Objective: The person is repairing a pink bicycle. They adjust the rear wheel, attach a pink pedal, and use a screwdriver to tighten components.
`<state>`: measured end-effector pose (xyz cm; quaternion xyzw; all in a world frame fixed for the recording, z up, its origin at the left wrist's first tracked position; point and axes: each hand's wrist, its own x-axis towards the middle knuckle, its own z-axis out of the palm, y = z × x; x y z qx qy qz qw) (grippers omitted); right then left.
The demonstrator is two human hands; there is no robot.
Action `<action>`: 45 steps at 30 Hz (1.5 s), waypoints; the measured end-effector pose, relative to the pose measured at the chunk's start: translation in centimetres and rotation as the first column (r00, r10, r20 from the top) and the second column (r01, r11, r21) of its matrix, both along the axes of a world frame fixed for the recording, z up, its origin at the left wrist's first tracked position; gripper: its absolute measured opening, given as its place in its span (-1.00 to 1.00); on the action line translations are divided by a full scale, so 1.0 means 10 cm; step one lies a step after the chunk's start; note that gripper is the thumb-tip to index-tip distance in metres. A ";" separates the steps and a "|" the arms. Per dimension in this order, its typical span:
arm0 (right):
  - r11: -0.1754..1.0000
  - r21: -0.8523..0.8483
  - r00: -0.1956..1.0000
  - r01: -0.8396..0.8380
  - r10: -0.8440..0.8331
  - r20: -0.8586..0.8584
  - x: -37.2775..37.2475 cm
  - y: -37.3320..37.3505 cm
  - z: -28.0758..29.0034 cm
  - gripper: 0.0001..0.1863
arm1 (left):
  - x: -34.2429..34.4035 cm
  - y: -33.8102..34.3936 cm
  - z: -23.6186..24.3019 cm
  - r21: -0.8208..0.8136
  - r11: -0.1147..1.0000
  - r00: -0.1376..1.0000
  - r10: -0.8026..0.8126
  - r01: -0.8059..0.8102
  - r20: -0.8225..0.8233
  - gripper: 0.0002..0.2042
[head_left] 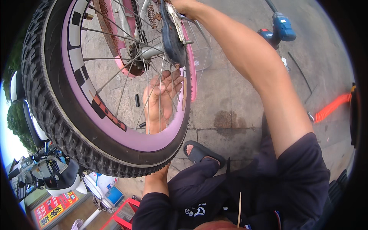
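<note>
Left hand (160, 100) is raised behind the wheel (134, 138).
Its fingers are bent and close together, near the dark cover (172, 42) at the wheel's right side; the right hand (185, 7) is stretched to the wheel's upper right, its fingers' state cannot be told.

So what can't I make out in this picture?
All in the head view:
Right hand: cut off by the top edge, so its grip is unclear.
Left forearm: its middle stretch is hidden behind the wheel.
Wheel's upper part: cut off by the top edge.
</note>
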<state>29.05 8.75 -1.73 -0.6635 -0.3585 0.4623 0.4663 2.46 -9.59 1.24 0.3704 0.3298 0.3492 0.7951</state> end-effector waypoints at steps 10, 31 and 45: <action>0.857 0.499 0.900 0.129 -0.313 0.305 -0.02 -0.32 0.15 -0.58 | -0.01 -0.03 0.10 -0.081 0.996 0.999 0.038 -0.041 -0.036 -0.38; 0.438 0.652 0.656 -0.619 -0.169 0.736 0.28 -1.43 0.25 -0.52 | -0.15 0.04 0.06 -0.077 0.996 0.999 -0.040 0.042 0.035 -0.37; 0.723 0.535 0.753 -0.436 -0.032 0.657 0.16 -1.71 0.28 -0.53 | -0.11 0.04 0.03 -0.043 0.998 0.999 -0.051 0.051 0.009 -0.34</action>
